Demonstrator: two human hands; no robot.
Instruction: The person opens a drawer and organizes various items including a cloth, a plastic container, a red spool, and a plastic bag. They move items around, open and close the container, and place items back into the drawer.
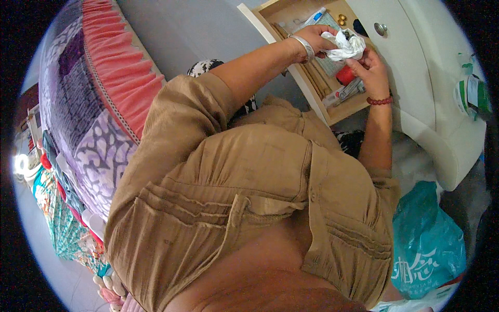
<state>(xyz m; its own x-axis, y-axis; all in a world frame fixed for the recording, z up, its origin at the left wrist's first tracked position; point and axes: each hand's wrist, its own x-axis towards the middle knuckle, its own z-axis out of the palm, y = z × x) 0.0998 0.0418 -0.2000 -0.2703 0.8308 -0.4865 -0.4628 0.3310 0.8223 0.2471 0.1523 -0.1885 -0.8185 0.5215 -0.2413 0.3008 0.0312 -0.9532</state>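
Over an open wooden drawer (307, 87), both my hands hold a crumpled white plastic bag (343, 47). My left hand (312, 41), with a silver bangle at the wrist, has its fingers closed on the bag's left side. The fingers of my right hand (371, 70), below a red bead bracelet, pinch the bag's lower right edge. Something dark shows in the bag's folds, too small to make out. Beneath the hands, the drawer holds a red spool-like roll (344, 76), a blue-and-white tube (316, 16), small gold-coloured round pieces (341, 20) and clear packets.
The white cabinet (410, 67) with a round metal knob (380, 28) stands right of the drawer. A teal plastic bag (429, 244) lies at the lower right. To the left is a bed with a pink ruffled edge (117, 67) and a purple patterned cover (101, 151).
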